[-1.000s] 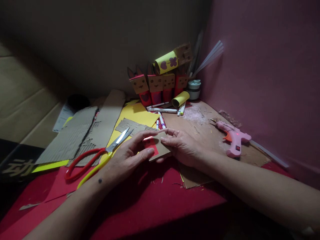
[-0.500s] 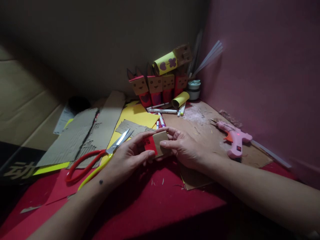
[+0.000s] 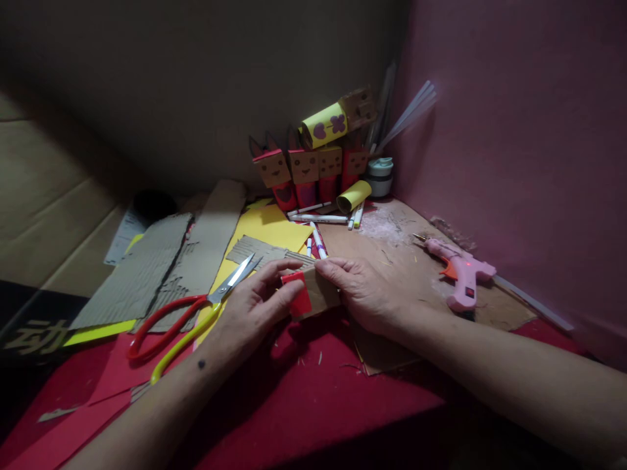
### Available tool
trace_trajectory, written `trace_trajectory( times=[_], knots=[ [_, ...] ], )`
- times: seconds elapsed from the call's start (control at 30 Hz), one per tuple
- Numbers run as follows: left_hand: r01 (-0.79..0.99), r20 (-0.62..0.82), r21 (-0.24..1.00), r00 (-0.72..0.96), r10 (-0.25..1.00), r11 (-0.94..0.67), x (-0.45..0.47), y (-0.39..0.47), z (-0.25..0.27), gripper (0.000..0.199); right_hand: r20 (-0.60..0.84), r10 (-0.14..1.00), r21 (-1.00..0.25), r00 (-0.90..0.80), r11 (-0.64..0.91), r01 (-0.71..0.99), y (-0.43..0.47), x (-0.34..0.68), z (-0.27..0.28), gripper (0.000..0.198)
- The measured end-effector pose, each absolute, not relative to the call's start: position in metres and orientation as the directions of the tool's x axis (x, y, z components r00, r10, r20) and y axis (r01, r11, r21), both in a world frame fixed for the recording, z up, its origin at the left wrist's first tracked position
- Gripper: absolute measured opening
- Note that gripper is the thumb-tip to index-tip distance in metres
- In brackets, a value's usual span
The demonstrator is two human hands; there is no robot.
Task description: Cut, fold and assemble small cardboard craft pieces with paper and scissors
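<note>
Between my two hands is a small folded cardboard piece (image 3: 322,294) with red paper (image 3: 300,301) on its left end. My left hand (image 3: 262,297) pinches the red end, the thumb lying over the red paper. My right hand (image 3: 367,290) grips the brown end, its thumb at the upper edge and its other fingers mostly hidden behind. Open-bladed scissors (image 3: 210,303), one handle red and one yellow, lie beside my left forearm. A scrap of corrugated cardboard (image 3: 264,249) rests just beyond the left fingers.
Box-headed paper figures (image 3: 304,166) stand at the back, one lying on top. Near them are white markers (image 3: 318,218), a yellow paper tube (image 3: 353,196) and a lidded cup (image 3: 380,176). A pink glue gun (image 3: 460,274) lies right; torn cardboard sheets (image 3: 142,271) lie left.
The cardboard piece has been turned in my hands, and the dark lettering on its red paper no longer shows. My right thumb has shifted up to its upper edge.
</note>
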State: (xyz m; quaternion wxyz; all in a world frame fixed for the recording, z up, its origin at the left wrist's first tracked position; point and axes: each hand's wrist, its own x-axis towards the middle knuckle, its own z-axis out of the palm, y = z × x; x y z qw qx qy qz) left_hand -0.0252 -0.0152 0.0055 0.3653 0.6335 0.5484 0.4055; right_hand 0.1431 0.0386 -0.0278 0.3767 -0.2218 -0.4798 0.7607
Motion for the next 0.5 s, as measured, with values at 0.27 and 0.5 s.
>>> trace_trajectory(
  times=[0.27, 0.5],
  knots=[
    [0.461, 0.168, 0.876, -0.018, 0.986, -0.141, -0.026, -0.016, 0.009, 0.02, -0.002, 0.823, -0.946, -0.568, -0.186, -0.266, 0.034, 0.143, -0.028, 0.024],
    [0.482, 0.216, 0.851, 0.037, 0.976, -0.207, -0.025, -0.018, 0.01, 0.017, -0.047, 0.827, -0.97, -0.56, -0.172, -0.173, 0.027, 0.148, -0.015, 0.016]
  ],
)
